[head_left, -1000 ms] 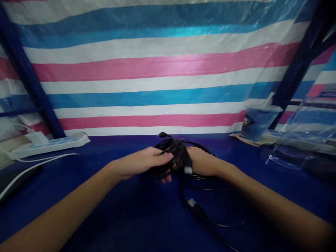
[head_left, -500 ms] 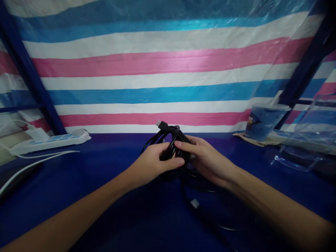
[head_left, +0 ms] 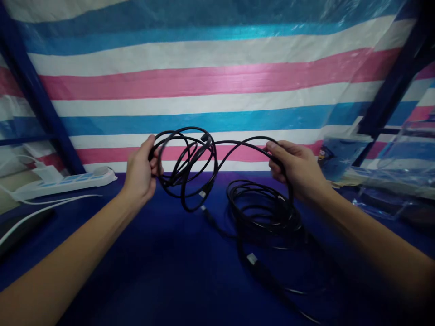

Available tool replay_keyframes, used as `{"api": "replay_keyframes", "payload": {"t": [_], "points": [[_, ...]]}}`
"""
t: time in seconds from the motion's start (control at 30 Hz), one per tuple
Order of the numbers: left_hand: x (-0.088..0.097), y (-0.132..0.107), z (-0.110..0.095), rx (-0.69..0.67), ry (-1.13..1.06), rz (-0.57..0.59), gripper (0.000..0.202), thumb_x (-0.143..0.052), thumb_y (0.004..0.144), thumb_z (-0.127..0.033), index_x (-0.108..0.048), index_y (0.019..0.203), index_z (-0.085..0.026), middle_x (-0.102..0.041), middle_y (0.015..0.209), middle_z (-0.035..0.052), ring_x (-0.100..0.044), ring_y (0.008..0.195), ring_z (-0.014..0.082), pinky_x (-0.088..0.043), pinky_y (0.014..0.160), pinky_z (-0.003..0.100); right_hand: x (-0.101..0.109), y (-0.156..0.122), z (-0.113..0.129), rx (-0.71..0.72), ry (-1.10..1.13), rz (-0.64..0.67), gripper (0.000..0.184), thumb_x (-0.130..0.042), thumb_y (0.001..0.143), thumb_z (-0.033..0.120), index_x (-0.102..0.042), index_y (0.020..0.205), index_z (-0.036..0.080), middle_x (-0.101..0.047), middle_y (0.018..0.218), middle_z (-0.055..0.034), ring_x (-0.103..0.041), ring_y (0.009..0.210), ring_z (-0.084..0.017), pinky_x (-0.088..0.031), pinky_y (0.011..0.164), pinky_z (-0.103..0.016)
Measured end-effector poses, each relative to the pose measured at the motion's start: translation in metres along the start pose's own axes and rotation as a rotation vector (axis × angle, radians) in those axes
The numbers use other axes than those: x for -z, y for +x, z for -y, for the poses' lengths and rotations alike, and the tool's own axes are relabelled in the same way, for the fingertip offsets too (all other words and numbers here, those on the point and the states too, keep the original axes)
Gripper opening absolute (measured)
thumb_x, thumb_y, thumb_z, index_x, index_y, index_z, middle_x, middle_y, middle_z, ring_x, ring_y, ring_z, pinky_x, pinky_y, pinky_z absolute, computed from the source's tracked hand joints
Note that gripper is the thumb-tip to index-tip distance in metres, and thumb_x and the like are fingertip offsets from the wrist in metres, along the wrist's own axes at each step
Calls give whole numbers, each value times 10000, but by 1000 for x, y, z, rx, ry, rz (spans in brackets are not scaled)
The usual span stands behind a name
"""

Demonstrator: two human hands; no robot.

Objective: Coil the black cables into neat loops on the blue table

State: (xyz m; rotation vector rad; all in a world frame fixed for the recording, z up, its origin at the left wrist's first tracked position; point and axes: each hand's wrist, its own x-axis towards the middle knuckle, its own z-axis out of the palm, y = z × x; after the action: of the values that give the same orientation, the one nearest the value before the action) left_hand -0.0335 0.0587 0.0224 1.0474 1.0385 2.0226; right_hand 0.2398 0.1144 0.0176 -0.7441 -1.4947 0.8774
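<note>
My left hand (head_left: 141, 170) is closed round one side of a loosely coiled black cable (head_left: 185, 172), held up above the blue tabletop. Fingers pinched, my right hand (head_left: 295, 165) grips a stretch of the same cable farther right. Between the hands the loops hang open and cross each other. A pale-tipped connector (head_left: 203, 194) dangles at the bottom of the held loops. Below my right hand, a second coil of black cable (head_left: 261, 206) lies on the table. Near it rests a larger plug with a bright metal end (head_left: 252, 258).
A white power strip (head_left: 81, 181) with a charger (head_left: 47, 173) and white cords is at the left. At the right stand a blue drink cup (head_left: 343, 156) and a clear plastic container (head_left: 404, 172). A striped sheet (head_left: 217, 81) hangs behind the blue table (head_left: 152, 271).
My hands have moved apart, left hand to the left and right hand to the right. The tight black bundle has spread into loose loops between them, and the coil on the table now shows.
</note>
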Motion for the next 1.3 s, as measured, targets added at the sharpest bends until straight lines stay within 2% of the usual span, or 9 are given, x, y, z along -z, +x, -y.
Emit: {"api": "replay_keyframes", "payload": {"t": [0.3,0.47,0.53,0.63,0.77,0.97,1.07,1.2,1.3], "points": [[15,17,0,-16,-53,-37,290,-526,824,-280,-433,572,-171,-308,460,-60,-360,401,65,-414,453,177,9,10,-3,68,144,-231,238,-691,740,327,-506,698,184,-373,512,61,-327,411,-65,-221,329,-192],[24,24,5,-109,213,-74,143,-654,684,-176,-519,728,-164,-493,598,-24,-481,472,83,-436,435,178,4,-6,-4,427,-343,-233,222,-725,711,344,-567,760,196,-428,530,50,-366,473,-86,-278,434,-233],[19,17,10,-36,300,92,263,-665,711,-243,-574,949,-175,-603,804,40,-584,598,134,-473,464,206,-4,-16,-8,450,-439,-93,225,-669,773,385,-584,867,198,-523,635,18,-463,570,-111,-356,519,-247],[3,-6,21,98,398,478,504,-614,787,-377,-487,1251,-227,-585,1106,120,-641,794,204,-520,560,262,-18,-29,-18,302,-369,373,459,-520,882,427,-435,1273,203,-627,958,-53,-587,843,-174,-450,720,-292],[-20,-40,32,117,372,698,790,-706,722,-300,-298,1399,-288,-597,1091,96,-629,800,192,-509,651,271,-35,-42,-26,287,-502,818,684,-490,895,420,-179,1461,194,-560,1203,-118,-562,1024,-233,-439,851,-353],[-21,-35,36,-50,456,296,649,-666,681,-168,-447,1285,-251,-597,946,49,-569,661,136,-447,525,206,-37,-42,-24,487,-847,873,715,-553,863,375,-226,1461,161,-569,1167,-152,-545,1028,-280,-423,859,-418],[0,-5,36,-64,489,113,632,-638,681,-168,-440,1278,-227,-592,843,45,-548,592,130,-415,472,199,-27,-35,-17,529,-1009,774,662,-599,780,552,-489,1298,156,-511,1237,-170,-501,1090,-330,-413,870,-449],[42,33,32,-52,704,27,553,-666,676,-239,-498,1199,-188,-595,959,123,-596,794,240,-461,555,269,-14,-30,0,117,-1141,892,618,-595,650,718,-625,935,170,-620,850,-117,-595,713,-270,-442,576,-354],[68,46,26,-186,1032,26,660,-754,567,-211,-512,1180,-176,-532,1170,192,-480,1099,397,-469,706,367,-12,-33,6,-121,-1157,1009,464,-720,581,559,-606,806,170,-601,705,-91,-575,583,-233,-378,462,-298]]}}
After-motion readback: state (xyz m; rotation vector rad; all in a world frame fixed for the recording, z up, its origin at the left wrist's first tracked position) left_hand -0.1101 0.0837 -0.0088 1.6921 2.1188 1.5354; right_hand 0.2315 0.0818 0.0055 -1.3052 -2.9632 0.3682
